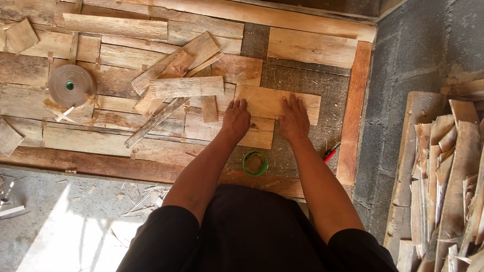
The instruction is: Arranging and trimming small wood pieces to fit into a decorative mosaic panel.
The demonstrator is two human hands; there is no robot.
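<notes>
Pressing down, I see my left hand (235,118) and right hand (294,119) lying flat, fingers spread and gripping nothing, on a pale rectangular wood panel (269,102) set into the patchwork of boards. Well left of the panel lies a grey tape roll (71,85) with a green core; between them, loose wood strips (176,80) are piled. Just below the panel sits a green round lid (255,163), its contents unclear. Right of it lies a red marker (330,153), partly hidden.
</notes>
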